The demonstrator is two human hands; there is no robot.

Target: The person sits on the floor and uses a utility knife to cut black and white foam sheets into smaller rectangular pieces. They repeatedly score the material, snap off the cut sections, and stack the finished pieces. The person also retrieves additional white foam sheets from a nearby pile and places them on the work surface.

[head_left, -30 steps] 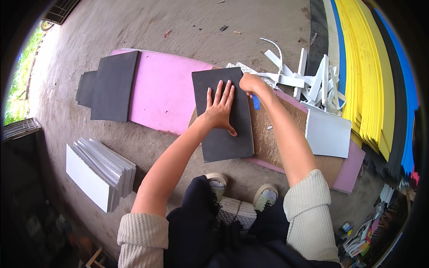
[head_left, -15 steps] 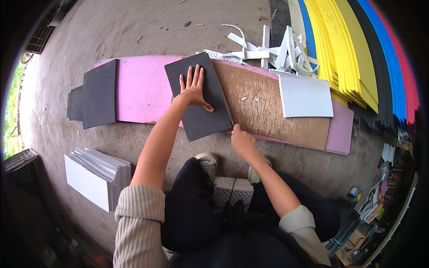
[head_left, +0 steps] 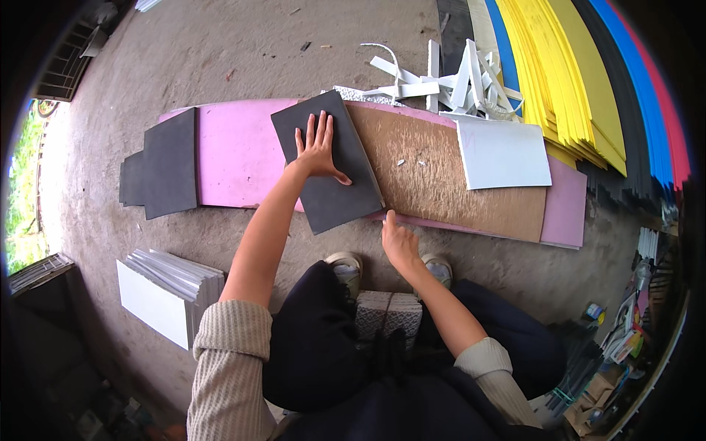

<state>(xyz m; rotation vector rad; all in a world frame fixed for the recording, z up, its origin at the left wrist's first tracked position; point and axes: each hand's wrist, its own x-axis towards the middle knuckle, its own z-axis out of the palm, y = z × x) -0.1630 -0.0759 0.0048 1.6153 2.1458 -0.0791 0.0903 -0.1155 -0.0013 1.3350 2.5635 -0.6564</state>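
A dark grey foam sheet [head_left: 338,192] lies tilted across a long pink sheet [head_left: 239,154] and a brown fibre board [head_left: 448,180] on the ground. My left hand [head_left: 318,151] presses flat on the grey sheet, fingers spread. At the sheet's lower right corner sits my right hand [head_left: 397,242], fingers curled and one finger pointing up at the edge of the board; whether it holds a small tool is hidden. A white square sheet [head_left: 504,154] rests on the board's right end.
More dark grey sheets [head_left: 165,170] lie stacked on the pink sheet's left end. A pile of white panels [head_left: 165,294] sits at lower left. White offcut strips [head_left: 448,77] lie behind the board. Yellow, blue, black and red sheets [head_left: 573,81] are stacked at right.
My right hand came down from the grey sheet's top edge to its lower right corner. My left hand stayed flat on the sheet.
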